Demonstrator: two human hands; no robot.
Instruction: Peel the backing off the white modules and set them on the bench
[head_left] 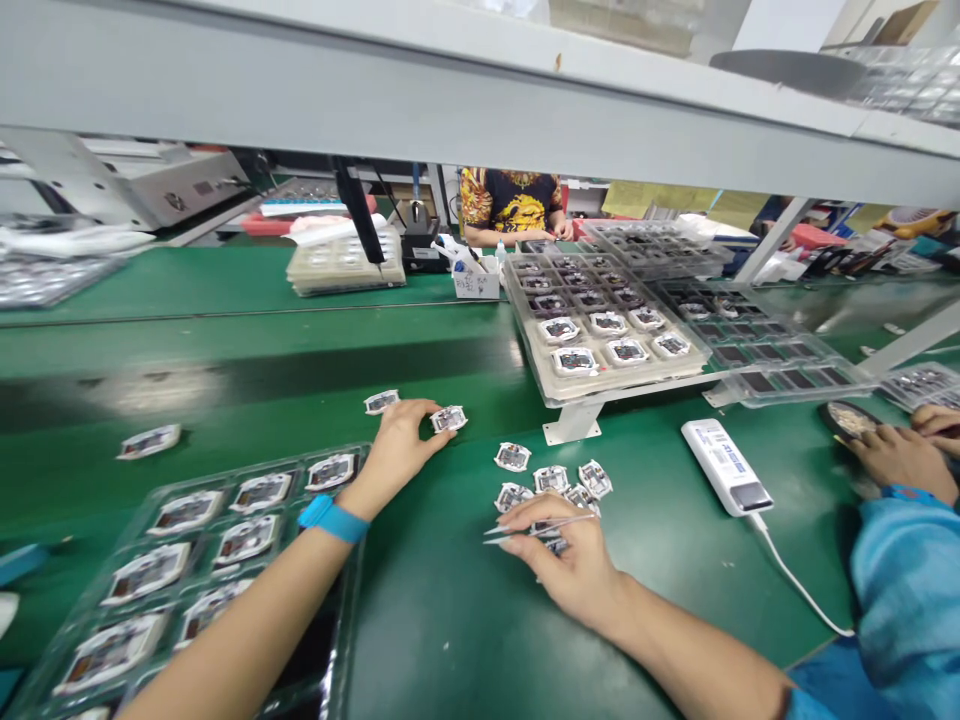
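My left hand (401,440), with a blue wristband, reaches forward over the green mat and pinches a small white-framed circuit part (448,419) at its fingertips. Another such part (381,401) lies just left of that hand. My right hand (566,560) rests on the mat and grips metal tweezers (536,527) that point left. It lies right behind a loose pile of several similar parts (555,480). A clear tray (135,600) with several of these parts sits under my left forearm.
A raised tray (600,345) of parts stands on a white bracket ahead, with darker trays (757,350) to its right. A white device (726,466) with a cable lies to the right. A co-worker's hands (904,455) and blue sleeve are at the right edge. Another person sits behind.
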